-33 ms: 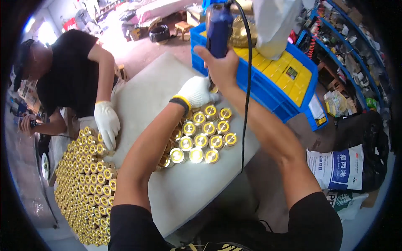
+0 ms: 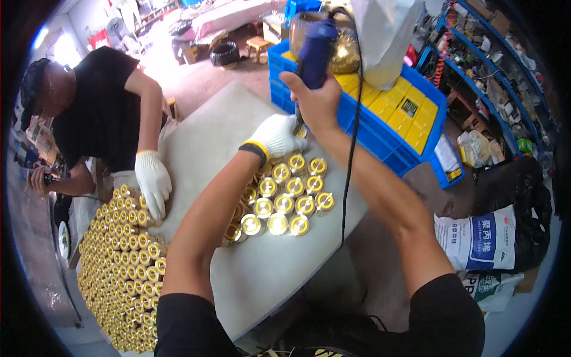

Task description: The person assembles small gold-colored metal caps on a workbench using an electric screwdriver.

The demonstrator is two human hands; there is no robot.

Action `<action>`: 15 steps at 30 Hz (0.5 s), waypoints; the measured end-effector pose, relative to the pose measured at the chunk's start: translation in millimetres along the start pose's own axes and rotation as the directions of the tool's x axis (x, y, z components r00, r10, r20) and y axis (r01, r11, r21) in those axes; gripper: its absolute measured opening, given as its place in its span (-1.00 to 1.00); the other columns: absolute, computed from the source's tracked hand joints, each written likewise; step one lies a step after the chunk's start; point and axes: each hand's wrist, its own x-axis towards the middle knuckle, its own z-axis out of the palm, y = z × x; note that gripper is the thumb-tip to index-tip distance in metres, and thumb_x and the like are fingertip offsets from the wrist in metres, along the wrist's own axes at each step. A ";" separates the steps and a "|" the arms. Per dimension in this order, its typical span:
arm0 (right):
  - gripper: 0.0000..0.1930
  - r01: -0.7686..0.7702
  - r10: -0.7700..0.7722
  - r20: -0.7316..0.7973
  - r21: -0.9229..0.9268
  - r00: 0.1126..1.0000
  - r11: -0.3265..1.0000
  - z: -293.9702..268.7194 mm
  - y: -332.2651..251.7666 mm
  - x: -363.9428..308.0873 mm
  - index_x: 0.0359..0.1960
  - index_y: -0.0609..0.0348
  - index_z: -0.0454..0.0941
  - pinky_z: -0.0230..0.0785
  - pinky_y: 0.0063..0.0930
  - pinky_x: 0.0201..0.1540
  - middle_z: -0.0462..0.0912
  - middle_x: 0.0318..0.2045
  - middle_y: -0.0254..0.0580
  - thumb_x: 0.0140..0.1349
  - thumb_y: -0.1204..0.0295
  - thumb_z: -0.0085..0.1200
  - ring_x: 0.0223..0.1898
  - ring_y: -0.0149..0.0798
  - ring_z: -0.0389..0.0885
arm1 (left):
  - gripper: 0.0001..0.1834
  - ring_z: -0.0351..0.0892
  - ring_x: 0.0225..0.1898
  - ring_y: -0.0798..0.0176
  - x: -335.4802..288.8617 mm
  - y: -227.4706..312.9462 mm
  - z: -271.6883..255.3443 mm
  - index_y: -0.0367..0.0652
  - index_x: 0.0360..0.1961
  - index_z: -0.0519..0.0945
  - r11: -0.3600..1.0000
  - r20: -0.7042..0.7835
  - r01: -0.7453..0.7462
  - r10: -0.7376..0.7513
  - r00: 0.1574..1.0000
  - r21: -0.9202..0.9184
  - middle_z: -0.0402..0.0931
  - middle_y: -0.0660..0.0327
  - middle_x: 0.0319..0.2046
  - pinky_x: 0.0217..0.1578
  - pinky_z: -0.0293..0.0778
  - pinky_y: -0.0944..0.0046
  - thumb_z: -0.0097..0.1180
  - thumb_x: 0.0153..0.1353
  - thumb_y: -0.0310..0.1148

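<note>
My bare right hand [image 2: 321,104] is wrapped round a dark blue corded electric screwdriver [image 2: 315,53], held upright with its tip pointing down. Where the tip ends, my left hand [image 2: 276,137], in a white knit glove, grips a short gold cylinder [image 2: 302,131] on the table; the fingers hide much of it. Closer to me, several like gold cylinders [image 2: 284,202] with yellow-ringed tops stand grouped beneath my left forearm. The black power cord [image 2: 355,131] hangs down past my right forearm.
A pale table [image 2: 262,273] carries a large block of gold cylinders [image 2: 128,262] at left. Beside it, a co-worker's gloved hand [image 2: 153,181] touches that block. A blue crate [image 2: 369,134] with yellow boxes stands at right, near printed sacks [image 2: 479,238] and crowded shelves [image 2: 505,77].
The electric screwdriver's top leans slightly further right. The whole view has shifted a little; both hands keep their hold.
</note>
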 end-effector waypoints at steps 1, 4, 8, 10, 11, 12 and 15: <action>-0.67 -0.082 0.072 0.065 0.171 0.995 0.982 -3.6 -18.8 -4.4 -0.26 0.22 0.53 0.41 -0.57 -0.49 0.59 -0.54 -0.33 0.15 0.28 0.40 -0.58 -0.48 0.52 | -0.46 0.68 -0.13 -0.11 -1.4 1.7 -7.7 -0.24 -0.05 0.65 0.998 0.070 0.049 -0.051 0.996 0.030 0.69 -0.14 -0.17 -0.04 0.54 0.04 0.38 0.01 -0.10; -0.59 0.133 -0.221 0.246 0.327 0.944 0.935 -46.3 -96.7 0.8 0.01 0.31 0.42 0.48 -0.20 0.01 0.62 -0.25 0.04 0.21 0.28 -0.01 -0.19 -0.13 0.62 | -0.42 0.66 -0.01 -0.01 -8.4 6.8 -31.6 -0.22 0.02 0.65 0.990 0.280 0.138 -0.124 0.952 -0.031 0.69 -0.05 -0.05 0.06 0.50 0.11 0.33 0.11 0.00; -0.54 0.726 -0.637 0.348 -0.302 0.687 0.618 -148.3 -168.6 21.0 0.02 0.32 0.55 0.41 -0.26 0.16 0.64 -0.03 -0.03 0.20 0.23 0.27 0.02 -0.14 0.59 | -0.28 0.59 0.13 0.08 -18.4 -1.4 -35.5 -0.17 0.20 0.60 0.944 0.380 0.284 -0.204 0.902 -0.168 0.65 0.06 0.10 0.23 0.38 0.17 0.02 0.35 0.25; -0.60 0.699 -0.565 0.412 -0.449 0.715 0.557 -184.3 -185.4 24.0 0.00 0.27 0.58 0.41 -0.26 0.16 0.63 -0.01 -0.08 0.18 0.35 0.35 0.04 -0.14 0.59 | -0.26 0.56 0.17 0.03 -25.9 -4.8 -32.2 -0.15 0.24 0.57 0.962 0.364 0.218 -0.147 0.920 -0.164 0.61 0.05 0.16 0.27 0.34 0.13 -0.06 0.38 0.28; -0.63 0.650 -0.497 0.421 -0.526 0.759 0.548 -199.0 -181.9 27.0 0.00 0.27 0.58 0.41 -0.24 0.17 0.62 0.03 -0.07 0.21 0.37 0.35 0.06 -0.12 0.58 | -0.26 0.55 0.19 0.02 -29.7 -1.1 -33.2 -0.14 0.25 0.56 0.972 0.340 0.184 -0.125 0.932 -0.146 0.60 0.04 0.17 0.28 0.34 0.12 -0.09 0.39 0.28; -0.65 0.659 -0.472 0.459 -0.515 0.752 0.548 -208.4 -177.3 31.5 0.01 0.24 0.59 0.41 -0.24 0.18 0.60 0.04 -0.06 0.20 0.45 0.33 0.07 -0.08 0.59 | -0.27 0.54 0.21 -0.01 -32.7 -0.1 -33.5 -0.11 0.27 0.55 0.970 0.349 0.181 -0.114 0.930 -0.164 0.60 0.03 0.17 0.29 0.33 0.10 -0.10 0.40 0.27; -0.60 0.650 -0.303 0.576 -0.657 0.759 0.381 -247.7 -115.8 44.4 0.04 0.15 0.61 0.40 -0.28 0.20 0.58 0.05 -0.02 0.12 0.57 0.31 0.09 0.02 0.58 | -0.21 0.53 0.20 -0.10 -45.9 -0.7 -29.4 -0.08 0.21 0.59 0.962 0.389 0.269 -0.233 0.891 -0.041 0.58 -0.03 0.16 0.26 0.34 0.04 -0.21 0.38 0.36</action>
